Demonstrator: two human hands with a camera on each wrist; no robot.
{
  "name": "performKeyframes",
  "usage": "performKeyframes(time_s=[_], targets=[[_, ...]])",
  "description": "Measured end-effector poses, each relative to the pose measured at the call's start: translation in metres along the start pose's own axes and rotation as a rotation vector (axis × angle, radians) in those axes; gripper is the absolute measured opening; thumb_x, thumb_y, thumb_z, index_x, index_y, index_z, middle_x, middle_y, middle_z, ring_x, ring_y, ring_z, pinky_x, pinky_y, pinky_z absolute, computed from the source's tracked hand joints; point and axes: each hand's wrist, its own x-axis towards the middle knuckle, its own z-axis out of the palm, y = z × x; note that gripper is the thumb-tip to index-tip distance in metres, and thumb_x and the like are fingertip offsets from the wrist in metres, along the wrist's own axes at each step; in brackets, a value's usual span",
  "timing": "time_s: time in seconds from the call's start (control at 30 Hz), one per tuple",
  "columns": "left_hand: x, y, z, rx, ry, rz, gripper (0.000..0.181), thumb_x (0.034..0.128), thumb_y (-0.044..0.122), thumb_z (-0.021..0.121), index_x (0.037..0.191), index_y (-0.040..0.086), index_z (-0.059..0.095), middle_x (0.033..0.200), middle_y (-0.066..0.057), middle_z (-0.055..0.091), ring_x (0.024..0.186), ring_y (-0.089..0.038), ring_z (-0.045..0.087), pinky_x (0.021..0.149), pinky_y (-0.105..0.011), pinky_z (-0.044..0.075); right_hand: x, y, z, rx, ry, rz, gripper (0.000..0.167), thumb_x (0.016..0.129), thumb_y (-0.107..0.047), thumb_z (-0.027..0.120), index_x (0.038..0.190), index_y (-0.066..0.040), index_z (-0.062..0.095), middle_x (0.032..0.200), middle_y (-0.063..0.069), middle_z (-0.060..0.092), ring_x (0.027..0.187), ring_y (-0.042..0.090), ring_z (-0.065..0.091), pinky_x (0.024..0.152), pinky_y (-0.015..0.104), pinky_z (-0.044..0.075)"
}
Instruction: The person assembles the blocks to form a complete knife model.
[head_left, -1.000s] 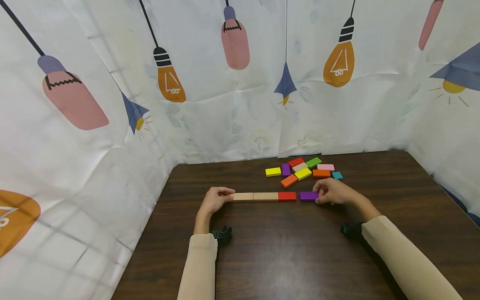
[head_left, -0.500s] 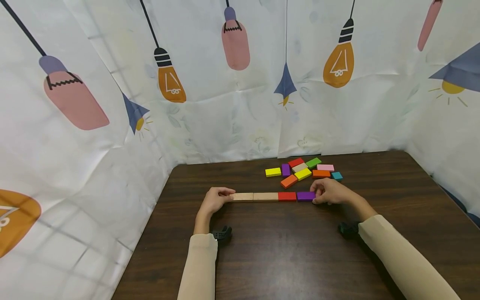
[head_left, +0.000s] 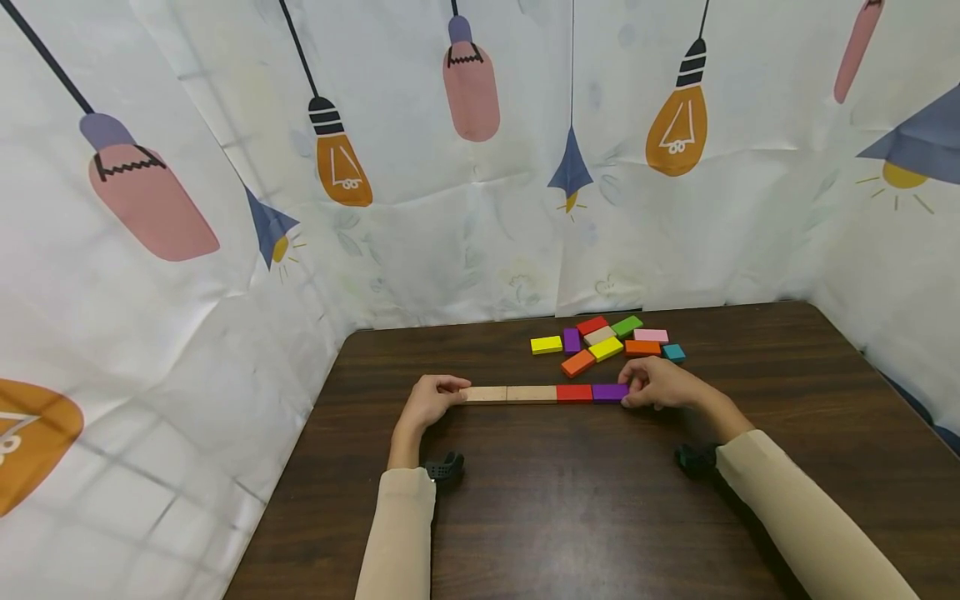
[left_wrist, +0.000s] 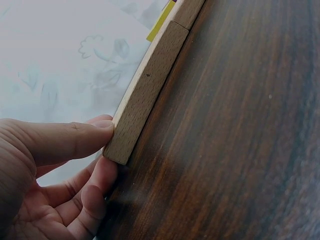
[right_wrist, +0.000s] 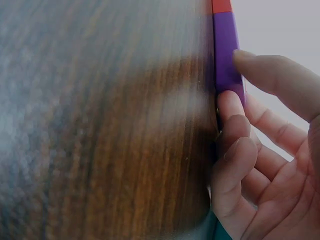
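Observation:
A straight row of flat wooden blocks lies across the table. From left to right come a plain wooden block (head_left: 487,395), a second plain block (head_left: 531,394), a red block (head_left: 574,393) and a purple block (head_left: 608,393). My left hand (head_left: 432,402) holds the row's left end, with thumb and fingers on the plain wooden block (left_wrist: 145,90). At the opposite end my right hand (head_left: 662,385) pinches the purple block (right_wrist: 225,55) between thumb and fingers. The purple block touches the red block (right_wrist: 221,5). Fingers partly cover both outer ends.
Behind the row lies a loose group of coloured blocks, including a yellow block (head_left: 546,344), an orange block (head_left: 578,362), a green block (head_left: 627,326) and a teal block (head_left: 674,352). The dark wooden table (head_left: 517,500) meets a patterned cloth (head_left: 472,242) at its back.
My right hand has slid the purple block left, closing its gap to the red block. The left hand and the rest of the row stay in place.

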Motion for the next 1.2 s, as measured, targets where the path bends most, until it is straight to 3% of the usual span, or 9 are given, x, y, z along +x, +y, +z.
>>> performKeyframes(time_s=[0.6,1.2], targets=[[0.0009,-0.0007,-0.0003,-0.008,-0.005,0.000,0.018,0.0947,0.014,0.074,0.111,0.016,0.080,0.105,-0.007,0.069,0.090,-0.020,0.060,0.078,-0.035,0.052,-0.0013,-0.0006,0.0001,0.035,0.016,0.014,0.027,0.095,-0.024,0.075,0.111,-0.006,0.064,0.080,0.003,0.062,0.064,0.018,0.056,0.059,0.033,0.052],[0.0004,-0.0014,-0.0002,0.000,-0.010,-0.001,0.018,0.0951,0.014,0.074,0.112,0.015,0.080,0.104,-0.006,0.070,0.090,-0.020,0.061,0.078,-0.034,0.052,-0.0026,-0.0015,0.0027,0.044,0.016,-0.001,0.030,0.094,-0.024,0.076,0.112,-0.003,0.064,0.079,0.002,0.062,0.062,0.015,0.055,0.059,0.031,0.051]])
